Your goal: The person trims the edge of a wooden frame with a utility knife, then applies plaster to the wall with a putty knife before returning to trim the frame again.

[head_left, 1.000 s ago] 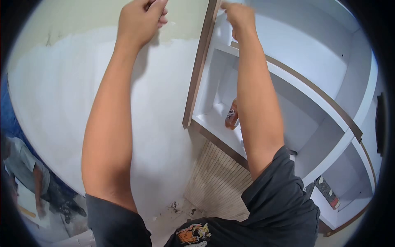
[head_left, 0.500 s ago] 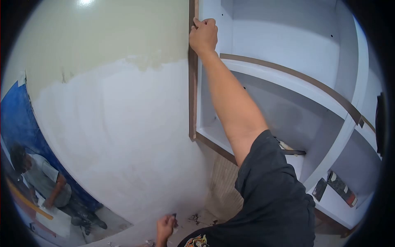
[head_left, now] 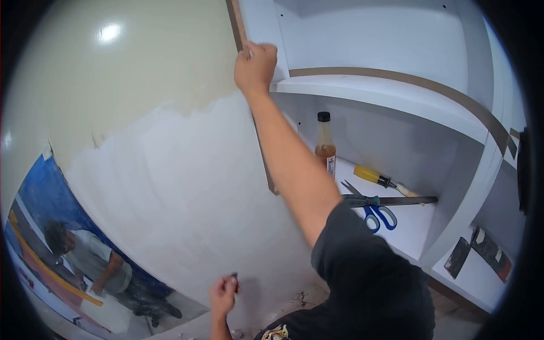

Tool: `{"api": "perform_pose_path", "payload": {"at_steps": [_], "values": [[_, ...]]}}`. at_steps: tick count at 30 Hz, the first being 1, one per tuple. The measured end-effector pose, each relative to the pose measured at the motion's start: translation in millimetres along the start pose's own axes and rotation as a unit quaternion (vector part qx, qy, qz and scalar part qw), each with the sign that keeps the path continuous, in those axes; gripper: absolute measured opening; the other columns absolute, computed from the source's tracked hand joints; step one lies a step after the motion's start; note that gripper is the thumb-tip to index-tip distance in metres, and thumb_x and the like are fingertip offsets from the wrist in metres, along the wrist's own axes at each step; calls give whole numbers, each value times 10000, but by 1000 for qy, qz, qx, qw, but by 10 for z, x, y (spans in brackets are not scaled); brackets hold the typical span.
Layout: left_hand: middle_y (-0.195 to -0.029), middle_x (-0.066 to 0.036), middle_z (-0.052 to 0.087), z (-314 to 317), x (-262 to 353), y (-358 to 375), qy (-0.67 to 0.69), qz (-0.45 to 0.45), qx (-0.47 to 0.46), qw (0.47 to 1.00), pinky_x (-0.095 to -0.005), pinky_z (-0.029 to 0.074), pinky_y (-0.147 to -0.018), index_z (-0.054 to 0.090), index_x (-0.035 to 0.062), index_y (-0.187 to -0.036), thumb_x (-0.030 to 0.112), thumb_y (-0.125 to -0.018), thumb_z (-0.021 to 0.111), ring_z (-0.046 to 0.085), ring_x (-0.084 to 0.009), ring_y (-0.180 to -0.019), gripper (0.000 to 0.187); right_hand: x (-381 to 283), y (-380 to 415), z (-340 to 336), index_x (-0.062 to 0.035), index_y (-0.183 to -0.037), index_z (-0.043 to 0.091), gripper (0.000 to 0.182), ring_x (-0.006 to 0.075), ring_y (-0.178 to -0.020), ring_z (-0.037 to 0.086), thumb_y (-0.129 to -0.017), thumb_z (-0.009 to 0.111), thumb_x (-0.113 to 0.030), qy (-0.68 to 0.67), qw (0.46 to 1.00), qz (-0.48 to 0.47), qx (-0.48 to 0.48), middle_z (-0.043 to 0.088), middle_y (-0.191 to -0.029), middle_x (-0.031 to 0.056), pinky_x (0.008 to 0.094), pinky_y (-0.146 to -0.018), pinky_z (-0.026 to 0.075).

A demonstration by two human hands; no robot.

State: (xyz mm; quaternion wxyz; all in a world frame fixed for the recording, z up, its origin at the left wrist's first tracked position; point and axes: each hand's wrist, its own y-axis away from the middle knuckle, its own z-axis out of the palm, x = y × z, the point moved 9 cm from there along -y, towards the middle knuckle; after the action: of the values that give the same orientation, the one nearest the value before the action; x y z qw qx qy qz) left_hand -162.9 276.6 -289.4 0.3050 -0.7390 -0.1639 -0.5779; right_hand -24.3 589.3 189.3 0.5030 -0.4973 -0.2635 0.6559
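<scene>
My right hand point(head_left: 256, 68) is raised at the brown edge strip point(head_left: 236, 25) on the cabinet's vertical side. Its fingers are closed against the strip; whatever they grip is hidden. Low in the middle, my left hand point(head_left: 222, 294) is closed, with a small dark piece point(head_left: 234, 276) pinched at its fingertips. That hand is in front of the wall point(head_left: 164, 187), which is beige above and patchy white below. The white cabinet point(head_left: 391, 102) is open-fronted, with brown edging along its shelf.
A sauce bottle point(head_left: 324, 148), blue-handled scissors point(head_left: 387, 217), a yellow-handled tool point(head_left: 368, 174) and a file point(head_left: 405, 200) stand or lie in the cabinet. Dark flat blades point(head_left: 492, 255) rest lower right. Another person point(head_left: 102, 263) bends over a pale board at lower left.
My view has shifted, bringing the bottle and scissors out from behind my arm. My right hand appears slightly lower along the strip; my left hand appears slightly higher, still pinching the dark piece.
</scene>
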Motion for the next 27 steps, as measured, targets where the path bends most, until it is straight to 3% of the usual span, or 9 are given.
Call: {"api": "perform_pose_path", "payload": {"at_steps": [3,4,5,8,9,11,15,19,27], "values": [[-738,-36,661,15,1329,-759,-85,158,41,983,-269,483,-671,668,-12,-895,193,-987,616,596,-105,-716,231,-42,799,-501,-52,-1114,713,247,236,-885,554,-901,695,-177,-154,987,49,-1,587,-1023,119,347,-816,473],[-721,-20,653,82,1859,-958,-105,226,67,966,-239,441,-604,671,-4,-902,201,-969,634,548,-78,-658,219,-160,1148,-742,-46,-1029,705,147,215,-803,536,-911,685,-133,-172,980,92,-40,600,-935,81,323,-762,463],[-706,8,624,174,2333,-1144,-88,250,75,961,-230,400,-578,689,0,-898,197,-964,640,489,-51,-635,213,-159,1517,-888,-38,-930,665,48,195,-767,523,-907,680,-77,-164,982,44,-86,598,-899,56,303,-726,453],[-683,36,563,511,3573,-1758,-137,370,62,917,-235,354,-560,695,-2,-870,216,-963,638,442,-47,-623,243,-81,2553,-1288,2,-866,641,67,191,-827,577,-885,702,-20,-239,937,133,-215,603,-915,82,311,-734,480],[-773,-36,664,616,3923,-1958,-197,365,65,907,-267,450,-659,680,-24,-899,201,-956,613,550,-96,-710,242,-94,2735,-1477,5,-870,654,58,195,-838,585,-878,708,-13,-223,935,117,-249,608,-930,93,312,-728,483],[-759,-47,659,802,4436,-2472,-180,398,58,897,-278,470,-663,674,-42,-908,204,-958,606,576,-113,-699,260,-162,2858,-1826,-4,-880,688,59,220,-857,605,-860,730,-40,-215,922,102,-305,622,-947,101,329,-747,491],[-780,-99,685,972,5066,-3294,-107,390,66,912,-284,509,-641,683,-65,-932,171,-962,589,630,-138,-667,256,-533,2335,-2435,-49,-876,723,101,220,-848,600,-787,770,-53,-152,942,-27,-297,648,-942,57,342,-734,470],[-781,-103,693,1022,5506,-3555,-149,393,111,900,-290,518,-628,695,-65,-953,162,-959,595,647,-154,-670,248,-524,1987,-2692,-92,-888,725,134,217,-826,565,-761,765,-92,-13,961,-128,-246,650,-936,19,354,-751,429],[-837,-115,711,1079,5750,-3774,-140,385,86,908,-287,518,-624,701,-62,-956,139,-951,597,681,-173,-695,227,31,2225,-2528,-114,-876,706,95,202,-848,562,-793,749,-135,100,945,-112,-289,630,-939,2,356,-746,421]]}}
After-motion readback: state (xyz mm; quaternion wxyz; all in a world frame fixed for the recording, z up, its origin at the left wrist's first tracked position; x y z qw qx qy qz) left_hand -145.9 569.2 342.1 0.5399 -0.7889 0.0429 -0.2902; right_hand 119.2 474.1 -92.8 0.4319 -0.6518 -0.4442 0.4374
